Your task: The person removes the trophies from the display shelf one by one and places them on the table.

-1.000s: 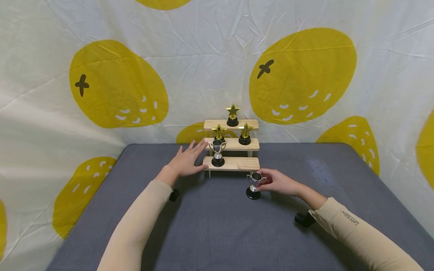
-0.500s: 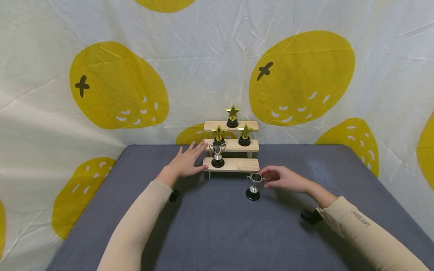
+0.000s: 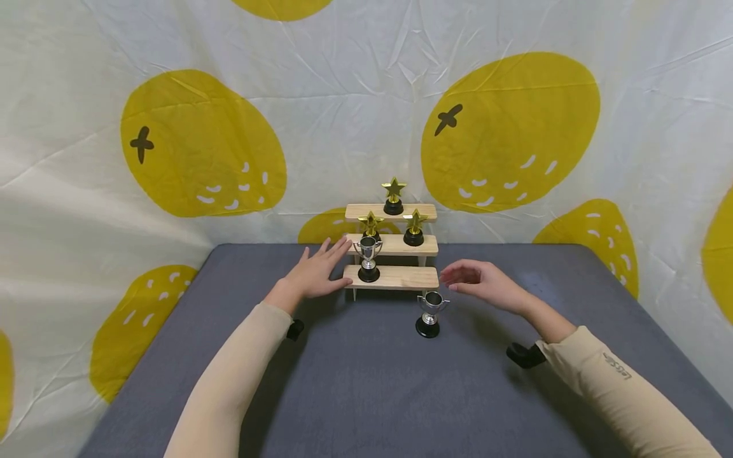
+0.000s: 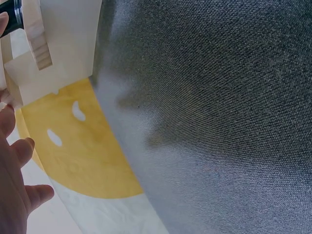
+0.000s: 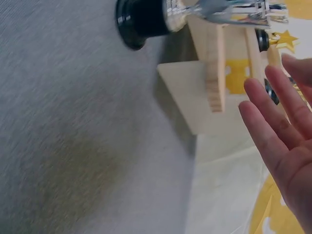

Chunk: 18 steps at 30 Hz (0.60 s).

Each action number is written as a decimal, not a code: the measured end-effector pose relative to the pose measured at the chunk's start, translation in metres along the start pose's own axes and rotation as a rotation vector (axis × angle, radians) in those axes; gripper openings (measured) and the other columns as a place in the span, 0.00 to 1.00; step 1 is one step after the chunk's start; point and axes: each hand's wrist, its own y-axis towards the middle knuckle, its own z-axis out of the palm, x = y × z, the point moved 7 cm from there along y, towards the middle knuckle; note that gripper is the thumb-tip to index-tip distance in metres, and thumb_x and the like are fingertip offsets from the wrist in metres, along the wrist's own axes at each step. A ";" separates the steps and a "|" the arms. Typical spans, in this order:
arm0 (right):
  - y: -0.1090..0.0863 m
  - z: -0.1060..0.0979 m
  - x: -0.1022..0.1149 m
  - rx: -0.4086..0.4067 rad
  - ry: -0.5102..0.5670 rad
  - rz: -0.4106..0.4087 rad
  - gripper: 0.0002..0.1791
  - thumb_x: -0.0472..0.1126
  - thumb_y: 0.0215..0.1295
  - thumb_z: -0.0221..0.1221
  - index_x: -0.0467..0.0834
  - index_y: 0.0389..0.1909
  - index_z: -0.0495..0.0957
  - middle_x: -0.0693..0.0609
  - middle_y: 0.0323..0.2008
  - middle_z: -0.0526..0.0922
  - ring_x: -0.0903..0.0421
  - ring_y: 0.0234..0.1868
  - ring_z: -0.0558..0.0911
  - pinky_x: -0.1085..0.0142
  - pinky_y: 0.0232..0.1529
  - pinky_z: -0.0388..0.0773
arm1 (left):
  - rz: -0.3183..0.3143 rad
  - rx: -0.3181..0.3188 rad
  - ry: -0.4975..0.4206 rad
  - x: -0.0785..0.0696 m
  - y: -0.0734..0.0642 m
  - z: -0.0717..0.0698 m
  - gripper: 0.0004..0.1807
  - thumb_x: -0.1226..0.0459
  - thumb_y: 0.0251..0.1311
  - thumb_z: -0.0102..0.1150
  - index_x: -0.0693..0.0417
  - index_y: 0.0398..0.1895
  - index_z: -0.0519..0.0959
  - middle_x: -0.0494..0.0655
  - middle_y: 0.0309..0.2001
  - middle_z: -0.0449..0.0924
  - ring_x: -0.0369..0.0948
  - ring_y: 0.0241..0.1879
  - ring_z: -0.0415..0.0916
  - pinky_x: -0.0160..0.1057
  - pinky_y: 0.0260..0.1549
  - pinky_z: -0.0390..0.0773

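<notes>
A three-tier wooden stand (image 3: 409, 276) carries small trophies. With fingers spread, my left hand (image 3: 312, 272) rests at the stand's left end, its fingertips by the lower two boards. A silver two-handled cup trophy (image 3: 368, 259) stands on the lowest board, close to that hand. On the table in front of the stand's right end is another silver cup trophy (image 3: 429, 315), upright on its black base. My right hand (image 3: 487, 283) hovers behind and to the right of this cup, apart from it, fingers loosely bent and holding nothing. The right wrist view shows those fingers (image 5: 265, 126) apart beside the stand.
Two gold star trophies stand on the middle board, the right one (image 3: 415, 229) in full view. A third gold star trophy (image 3: 393, 196) is on the top board. Behind the grey-covered table (image 3: 366, 394) hangs a white cloth (image 3: 355, 114) with yellow fruit prints.
My right hand has let go of the silver cup trophy on the table and moved back and up from it. The cup stays in place; my left hand has not moved.
</notes>
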 end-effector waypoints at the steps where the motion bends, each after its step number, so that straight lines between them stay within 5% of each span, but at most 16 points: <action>1: 0.001 -0.001 0.001 -0.018 -0.002 0.001 0.18 0.30 0.70 0.63 0.29 0.59 0.77 0.35 0.53 0.84 0.37 0.54 0.83 0.68 0.50 0.81 | 0.001 -0.002 0.000 0.000 0.000 0.000 0.50 0.37 0.72 0.50 0.41 0.85 0.38 0.40 0.83 0.34 0.55 0.81 0.35 0.71 0.70 0.37; 9: 0.008 -0.003 0.015 -0.143 0.024 0.001 0.18 0.33 0.72 0.63 0.31 0.58 0.78 0.35 0.54 0.84 0.43 0.53 0.84 0.67 0.50 0.81 | -0.005 0.000 0.007 0.001 0.001 0.001 0.50 0.36 0.72 0.50 0.40 0.85 0.37 0.40 0.83 0.34 0.53 0.81 0.33 0.71 0.71 0.38; 15: 0.015 0.005 0.029 -0.220 0.173 -0.011 0.20 0.34 0.71 0.64 0.28 0.59 0.77 0.32 0.55 0.83 0.60 0.50 0.86 0.70 0.51 0.80 | -0.012 0.005 0.007 0.001 0.000 0.002 0.50 0.37 0.72 0.50 0.40 0.85 0.37 0.40 0.83 0.33 0.53 0.81 0.32 0.70 0.71 0.37; 18: 0.018 0.010 0.038 -0.259 0.229 -0.045 0.20 0.31 0.71 0.63 0.26 0.59 0.76 0.32 0.54 0.83 0.60 0.49 0.86 0.69 0.51 0.81 | -0.008 -0.002 0.004 0.001 0.001 0.001 0.50 0.37 0.72 0.50 0.42 0.85 0.37 0.41 0.83 0.34 0.54 0.81 0.33 0.71 0.70 0.37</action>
